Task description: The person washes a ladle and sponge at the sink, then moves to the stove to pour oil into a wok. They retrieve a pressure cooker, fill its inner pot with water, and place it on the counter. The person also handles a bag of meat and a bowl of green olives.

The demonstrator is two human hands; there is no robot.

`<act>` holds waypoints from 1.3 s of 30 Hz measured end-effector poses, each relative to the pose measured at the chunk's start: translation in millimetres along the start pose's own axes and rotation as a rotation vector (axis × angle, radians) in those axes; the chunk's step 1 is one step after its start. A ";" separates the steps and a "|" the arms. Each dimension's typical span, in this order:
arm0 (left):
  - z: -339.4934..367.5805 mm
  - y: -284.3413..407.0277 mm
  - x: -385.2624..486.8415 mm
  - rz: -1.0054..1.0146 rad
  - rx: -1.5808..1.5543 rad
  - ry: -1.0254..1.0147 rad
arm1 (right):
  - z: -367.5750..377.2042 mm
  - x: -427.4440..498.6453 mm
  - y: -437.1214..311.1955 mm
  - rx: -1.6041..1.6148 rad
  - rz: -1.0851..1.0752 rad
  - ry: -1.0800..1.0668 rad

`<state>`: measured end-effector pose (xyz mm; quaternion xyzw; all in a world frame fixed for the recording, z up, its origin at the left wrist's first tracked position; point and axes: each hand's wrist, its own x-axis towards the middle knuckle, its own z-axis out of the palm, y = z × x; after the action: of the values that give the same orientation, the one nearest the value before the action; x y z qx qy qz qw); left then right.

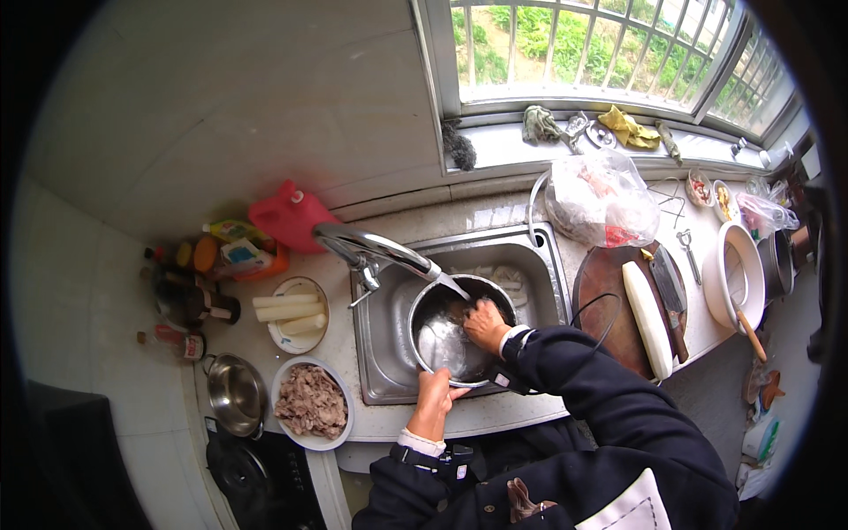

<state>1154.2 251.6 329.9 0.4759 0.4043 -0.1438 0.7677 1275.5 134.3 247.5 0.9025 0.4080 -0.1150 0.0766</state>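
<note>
Over the steel sink (391,371), a round metal pot (440,344) is tilted under the chrome faucet (377,248), from which water runs. My left hand (434,397) grips the pot's near rim. My right hand (487,324) reaches inside the pot at its right side, fingers bent near the water stream; whether it holds anything is hidden. Pale peelings (507,281) lie in the sink behind the pot. A bowl of cooked-looking meat pieces (311,402) and a plate with peeled white stalks (298,315) stand left of the sink.
On the right, a round cutting board (596,311) bears a peeled white radish (646,318) and a cleaver (668,285). Behind it sits a filled plastic bag (599,199). A white basin (735,278) stands farther right. An empty steel pan (235,394) and a pink jug (291,215) are left.
</note>
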 end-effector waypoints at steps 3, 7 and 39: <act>3.2 0.0 -0.2 0.008 0.001 -0.001 | -2.2 -12.1 4.6 0.180 0.012 -0.211; 2.3 -3.9 5.7 -0.003 -0.024 -0.003 | -16.5 -19.0 -5.7 0.424 -0.250 -0.556; 4.8 1.9 27.5 -0.083 -0.042 -0.167 | -136.3 -86.1 60.5 0.707 0.244 -0.086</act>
<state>1175.1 253.1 311.3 0.4290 0.3613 -0.2060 0.8019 1285.8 64.4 404.5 0.9095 0.2289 -0.2764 -0.2096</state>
